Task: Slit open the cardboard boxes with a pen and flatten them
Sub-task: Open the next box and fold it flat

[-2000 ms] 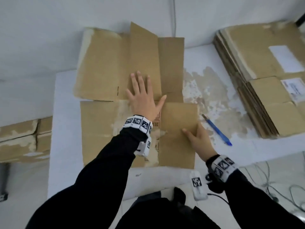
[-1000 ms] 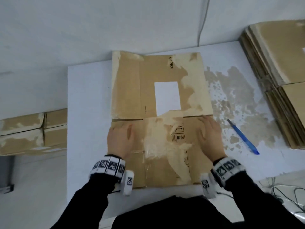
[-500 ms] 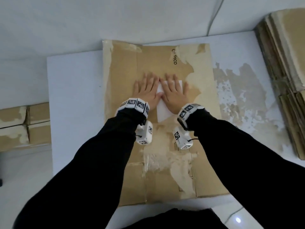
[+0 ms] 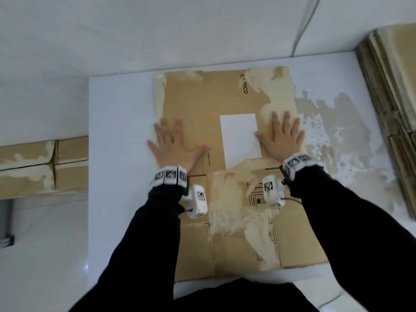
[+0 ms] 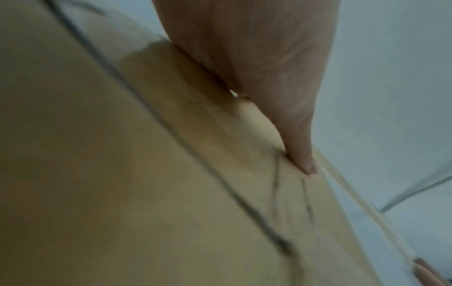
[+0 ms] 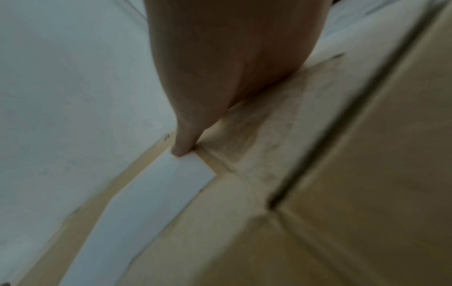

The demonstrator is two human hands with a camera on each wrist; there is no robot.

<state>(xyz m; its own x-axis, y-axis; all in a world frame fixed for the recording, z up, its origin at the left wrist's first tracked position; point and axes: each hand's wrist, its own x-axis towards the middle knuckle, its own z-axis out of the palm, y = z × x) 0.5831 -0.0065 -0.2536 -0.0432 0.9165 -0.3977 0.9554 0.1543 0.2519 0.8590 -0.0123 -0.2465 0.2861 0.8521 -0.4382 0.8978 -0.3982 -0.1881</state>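
A flattened brown cardboard box lies on the white table, with torn tape patches and a white label on its far half. My left hand presses flat on the box's left side, fingers spread. My right hand presses flat on the right side, its thumb at the label's edge. In the left wrist view the palm lies against the cardboard. In the right wrist view the thumb touches the label. No pen is in view.
A stack of flattened boxes lies along the table's right side. More taped boxes sit lower at the left. The tabletop right of the box has peeled, stained patches. A wall rises just behind the table.
The box was folded flat, then both hands pressed together over the label. They have since slid apart to the box's left and right sides. The pen has left the view.
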